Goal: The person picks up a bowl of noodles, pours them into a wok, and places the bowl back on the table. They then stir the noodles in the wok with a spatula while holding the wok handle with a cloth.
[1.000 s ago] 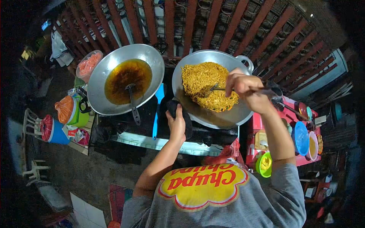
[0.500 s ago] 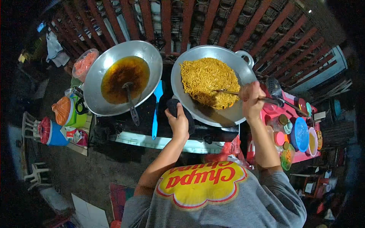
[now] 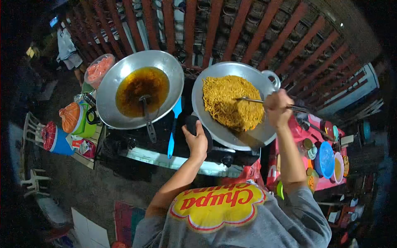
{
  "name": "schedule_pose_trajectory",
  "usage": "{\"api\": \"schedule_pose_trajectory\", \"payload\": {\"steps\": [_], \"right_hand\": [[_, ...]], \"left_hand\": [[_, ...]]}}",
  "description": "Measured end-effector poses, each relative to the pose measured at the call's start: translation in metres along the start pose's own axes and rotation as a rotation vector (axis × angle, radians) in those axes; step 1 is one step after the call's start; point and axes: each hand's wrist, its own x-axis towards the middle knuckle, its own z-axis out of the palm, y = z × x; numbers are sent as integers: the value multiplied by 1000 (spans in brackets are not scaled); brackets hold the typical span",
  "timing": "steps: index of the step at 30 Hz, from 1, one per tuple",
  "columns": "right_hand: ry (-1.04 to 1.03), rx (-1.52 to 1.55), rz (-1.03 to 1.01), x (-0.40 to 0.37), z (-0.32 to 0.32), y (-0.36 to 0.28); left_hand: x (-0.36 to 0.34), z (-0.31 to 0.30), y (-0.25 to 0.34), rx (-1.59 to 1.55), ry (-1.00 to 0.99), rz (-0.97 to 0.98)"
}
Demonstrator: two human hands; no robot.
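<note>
Yellow-brown noodles (image 3: 227,93) lie heaped in a large metal wok (image 3: 215,69). My right hand (image 3: 279,108) is closed round the long handle of a metal cooking utensil (image 3: 256,101). The utensil's end rests in the noodles, so its shape is hidden. At the wok's near left rim, my left hand (image 3: 197,142) grips a black cloth (image 3: 191,123) against the edge.
To the left stands a second wok (image 3: 105,97) with dark oily liquid and a ladle (image 3: 149,124). Between the woks lies a blue spatula (image 3: 174,128). Slatted bars (image 3: 190,33) rise behind. A pink table (image 3: 308,184) at right holds bowls and jars.
The view has shifted, so both woks sit lower and farther right. My right hand has pushed the utensil farther across the noodles. My left hand keeps hold of the cloth.
</note>
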Motion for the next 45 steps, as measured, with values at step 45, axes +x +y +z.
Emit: {"api": "schedule_pose_trajectory", "payload": {"steps": [45], "right_hand": [[-88,111,138,-6,11,13]], "left_hand": [[10,-3,9,141,-5,47]]}}
